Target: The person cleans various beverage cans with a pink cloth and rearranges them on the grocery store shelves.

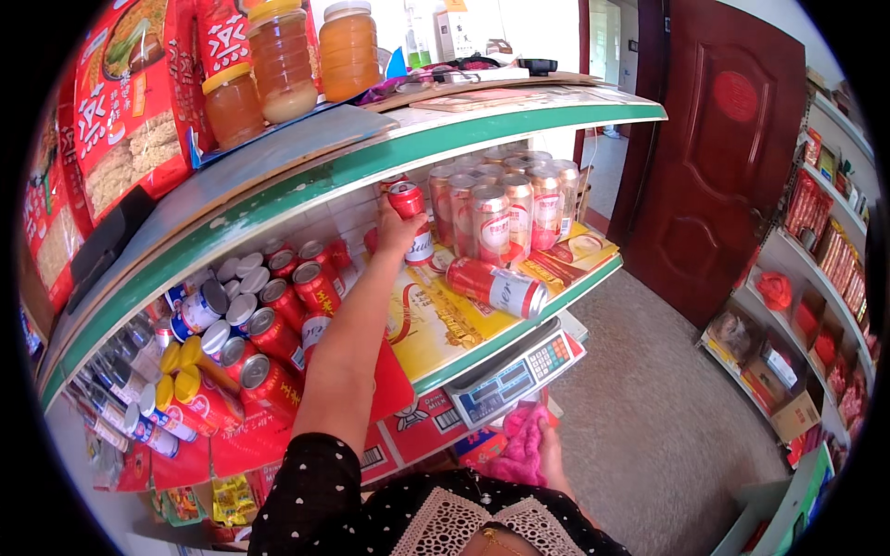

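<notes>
My left hand (398,233) reaches into the shelf and grips an upright red-and-white beer can (420,244) from its left side. Another beer can (497,286) lies on its side near the shelf's front edge. Both rest on yellow printed cardboard (445,320). Behind them stands a group of pale gold cans (492,222), seemingly wrapped in clear film. Low in front of my body, my right hand (549,452) holds a bright pink cloth (521,448). Part of another red can shows behind my left fingers.
Red cans (268,382) and plastic-lidded tins (208,396) crowd the shelf's left. A digital scale (518,375) sits beneath the green shelf edge (591,285). Honey-coloured jars (281,62) and noodle bags (125,90) stand above. A dark red door (723,160) and stocked shelves (799,264) are at right.
</notes>
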Tool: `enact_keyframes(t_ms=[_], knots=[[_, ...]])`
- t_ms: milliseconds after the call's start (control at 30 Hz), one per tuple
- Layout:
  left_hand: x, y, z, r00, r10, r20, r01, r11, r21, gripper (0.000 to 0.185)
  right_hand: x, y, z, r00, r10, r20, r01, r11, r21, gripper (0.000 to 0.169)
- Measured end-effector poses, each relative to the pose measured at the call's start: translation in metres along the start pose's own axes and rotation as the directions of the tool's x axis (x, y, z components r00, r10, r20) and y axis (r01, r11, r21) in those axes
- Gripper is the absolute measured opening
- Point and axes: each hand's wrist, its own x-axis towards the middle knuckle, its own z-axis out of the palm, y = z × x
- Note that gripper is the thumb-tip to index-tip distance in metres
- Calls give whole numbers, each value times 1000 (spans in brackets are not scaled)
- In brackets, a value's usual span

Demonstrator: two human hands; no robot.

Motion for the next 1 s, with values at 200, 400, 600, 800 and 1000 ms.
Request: enact_keyframes(t_ms=[200, 400, 600, 800, 1000], knots=[[-10, 60, -4, 908, 374, -189, -236, 829, 507, 63, -1, 6, -9, 999, 0, -44, -1, 1000, -17, 39], [-69, 129, -1, 312, 127, 942, -652, 750, 114, 58, -20, 2, 5, 970, 220, 101, -229, 970, 86, 45], [-107, 125, 11, 256, 154, 954, -850, 506, 146, 87, -25, 6, -32, 845, 199, 496, -32, 945, -326, 60], [-107, 109, 19, 373, 235, 898, -809, 556, 190, 72, -43, -18, -36, 964, 157, 216, -6, 823, -569, 42], [-120, 139, 16, 392, 216, 894, -679, 724, 123, 64, -28, -108, -21, 784, -600, 160, 586, 630, -509, 27]])
